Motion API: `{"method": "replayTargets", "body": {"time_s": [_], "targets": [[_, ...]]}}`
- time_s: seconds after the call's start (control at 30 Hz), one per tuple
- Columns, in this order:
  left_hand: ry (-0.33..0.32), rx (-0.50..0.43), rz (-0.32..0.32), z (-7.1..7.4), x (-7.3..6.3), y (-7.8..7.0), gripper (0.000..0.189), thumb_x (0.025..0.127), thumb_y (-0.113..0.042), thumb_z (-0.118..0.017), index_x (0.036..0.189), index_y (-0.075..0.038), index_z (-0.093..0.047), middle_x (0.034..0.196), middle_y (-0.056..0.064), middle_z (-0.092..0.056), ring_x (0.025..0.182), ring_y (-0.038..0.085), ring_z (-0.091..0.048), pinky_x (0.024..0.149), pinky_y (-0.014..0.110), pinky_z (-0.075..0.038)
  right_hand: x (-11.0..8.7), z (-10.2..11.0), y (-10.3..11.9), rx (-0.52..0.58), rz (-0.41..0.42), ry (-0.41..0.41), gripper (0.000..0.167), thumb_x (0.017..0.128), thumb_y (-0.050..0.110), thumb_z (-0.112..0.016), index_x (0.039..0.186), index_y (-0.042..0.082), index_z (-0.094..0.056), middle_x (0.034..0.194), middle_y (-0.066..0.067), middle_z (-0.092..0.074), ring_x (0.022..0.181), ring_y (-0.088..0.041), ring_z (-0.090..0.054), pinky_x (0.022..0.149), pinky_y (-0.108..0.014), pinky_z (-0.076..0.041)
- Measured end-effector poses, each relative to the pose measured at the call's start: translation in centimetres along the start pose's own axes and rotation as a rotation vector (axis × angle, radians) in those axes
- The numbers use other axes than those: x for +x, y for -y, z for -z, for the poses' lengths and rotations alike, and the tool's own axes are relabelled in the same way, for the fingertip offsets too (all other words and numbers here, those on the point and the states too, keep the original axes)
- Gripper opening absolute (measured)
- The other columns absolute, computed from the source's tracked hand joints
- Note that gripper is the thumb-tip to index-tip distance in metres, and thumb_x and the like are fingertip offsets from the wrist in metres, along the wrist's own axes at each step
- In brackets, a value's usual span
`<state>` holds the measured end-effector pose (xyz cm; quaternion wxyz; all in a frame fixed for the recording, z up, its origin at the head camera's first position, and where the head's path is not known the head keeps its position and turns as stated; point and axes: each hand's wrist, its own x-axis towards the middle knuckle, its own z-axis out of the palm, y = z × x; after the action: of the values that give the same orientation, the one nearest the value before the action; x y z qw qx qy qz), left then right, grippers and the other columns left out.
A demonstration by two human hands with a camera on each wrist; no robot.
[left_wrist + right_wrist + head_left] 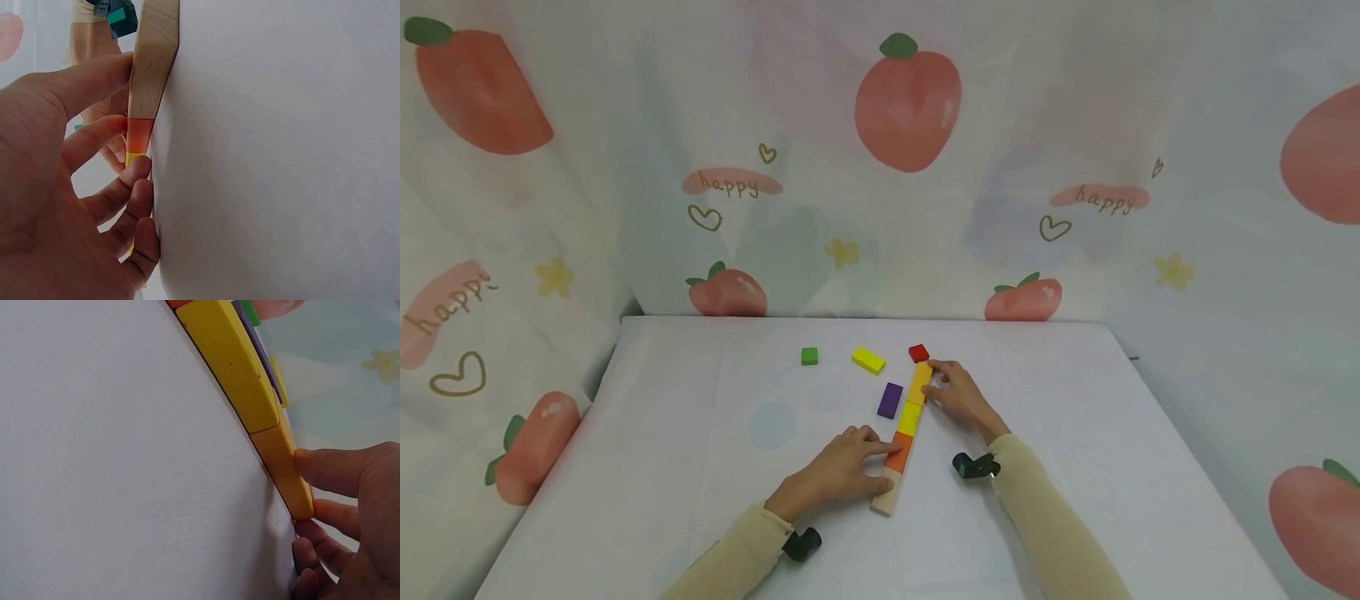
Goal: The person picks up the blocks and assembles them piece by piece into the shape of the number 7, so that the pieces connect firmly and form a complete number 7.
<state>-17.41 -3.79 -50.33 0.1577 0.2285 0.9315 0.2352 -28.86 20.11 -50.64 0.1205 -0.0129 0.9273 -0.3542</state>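
Note:
A straight row of blocks lies on the table in the head view: a plain wooden block (883, 502) nearest, then an orange block (898, 454), a yellow block (908, 419) and an amber block (921, 382). From the left, my left hand (842, 467) touches the row, thumb against the wooden block and index finger at the orange one. On the opposite side, my right hand (958, 396) rests its thumb on the amber block's side, its index finger at the far corner. A red block (918, 353) sits just beyond the row's far end.
Left of the row lies a purple block (890, 401). Farther back are another yellow block (868, 360) and a green block (809, 357). The white-covered table (662, 467) meets a printed fabric backdrop (820, 108) at its back edge.

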Motion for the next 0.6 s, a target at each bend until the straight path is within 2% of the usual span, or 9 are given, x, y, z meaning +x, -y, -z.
{"method": "replayTargets", "body": {"time_s": [0.23,0.43,0.6], "targets": [[0.012,-0.009,0.004,-0.07,0.02,0.04,0.056,0.084,-0.048,-0.073,0.137,-0.039,-0.056,0.123,-0.003,-0.057,0.11,0.015,-0.048,0.096,0.037,-0.048,-0.13,-0.1,0.0,0.011,-0.014,-0.001,0.059,0.095,0.029,-0.063,0.149,0.016,-0.043,0.149,-0.014,-0.039,0.129,-0.033,-0.043,0.11,-0.053,-0.038],[-0.009,-0.001,0.003,0.05,-0.03,-0.13,0.055,0.085,-0.046,-0.073,0.137,-0.039,-0.057,0.121,-0.003,-0.057,0.109,0.015,-0.048,0.094,0.036,-0.048,0.02,-0.06,-0.09,0.02,0.004,-0.007,0.059,0.095,0.03,-0.062,0.149,0.016,-0.042,0.149,-0.013,-0.039,0.129,-0.032,-0.043,0.111,-0.053,-0.037],[0.013,-0.013,0.013,0.14,-0.07,-0.21,0.055,0.084,-0.047,-0.074,0.136,-0.038,-0.058,0.121,-0.003,-0.057,0.108,0.015,-0.048,0.095,0.036,-0.048,-0.21,0.04,0.09,0.016,-0.002,0.0,0.059,0.095,0.029,-0.062,0.149,0.016,-0.042,0.149,-0.014,-0.039,0.129,-0.033,-0.043,0.111,-0.054,-0.037]]}}
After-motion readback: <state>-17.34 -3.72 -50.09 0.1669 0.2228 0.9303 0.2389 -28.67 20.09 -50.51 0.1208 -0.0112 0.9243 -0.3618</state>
